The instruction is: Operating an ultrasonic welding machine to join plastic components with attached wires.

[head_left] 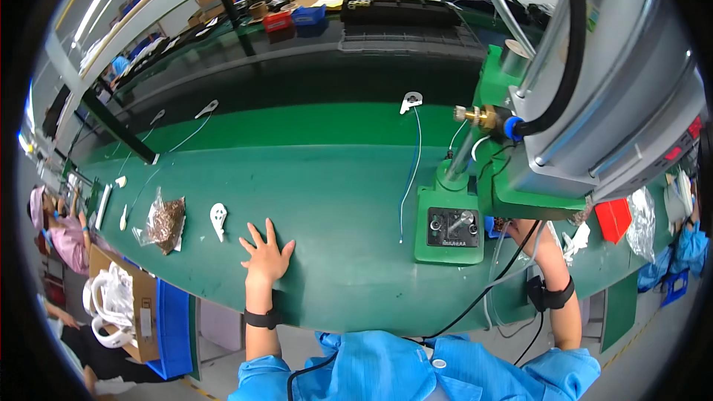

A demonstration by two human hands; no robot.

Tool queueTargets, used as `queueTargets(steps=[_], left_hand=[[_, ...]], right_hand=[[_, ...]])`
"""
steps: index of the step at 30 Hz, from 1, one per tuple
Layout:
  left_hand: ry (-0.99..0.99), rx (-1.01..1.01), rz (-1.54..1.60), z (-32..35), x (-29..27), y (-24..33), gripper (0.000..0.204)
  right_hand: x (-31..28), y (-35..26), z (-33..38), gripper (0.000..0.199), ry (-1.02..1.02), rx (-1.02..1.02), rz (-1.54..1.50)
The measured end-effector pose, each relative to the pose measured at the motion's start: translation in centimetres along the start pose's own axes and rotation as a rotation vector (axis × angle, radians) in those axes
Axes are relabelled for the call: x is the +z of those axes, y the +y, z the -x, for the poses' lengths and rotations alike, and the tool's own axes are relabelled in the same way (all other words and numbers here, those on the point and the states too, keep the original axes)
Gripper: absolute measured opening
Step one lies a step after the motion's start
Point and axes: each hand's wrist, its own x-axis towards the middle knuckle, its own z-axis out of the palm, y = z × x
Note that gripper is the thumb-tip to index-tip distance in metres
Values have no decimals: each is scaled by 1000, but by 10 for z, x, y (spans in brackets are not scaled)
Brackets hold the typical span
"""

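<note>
My left hand (267,258) lies flat on the green tabletop with its fingers spread and nothing in it. Just left of it is a loose white plastic part (217,219) with a round head and a narrow tail. My right hand (526,230) reaches in beside the green bench press (449,241), at a small blue bin (491,227) that holds tiny brownish pieces. The press and its cables cover the fingers of that hand. Farther off, a white part (411,101) trails a thin pale cord toward me.
A clear bag of small copper-coloured pieces (169,224) rests at the left. More corded white parts (207,108) lie far left along a dark belt (297,67). A red bin (613,220) stands at the right. A carton of white rings (141,304) sits beyond the table's left edge, near co-workers.
</note>
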Motion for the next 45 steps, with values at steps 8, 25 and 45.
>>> queueTargets(steps=[8,25,45], left_hand=[[64,1,-87,2,17,10,68],[69,39,-143,-13,25,5,66],[76,5,-215,-14,26,4,65]], right_hand=[[29,18,-7,21,88,-102,-150],[-12,26,-6,27,283,-21,139],[-21,6,59,28,304,39,55]])
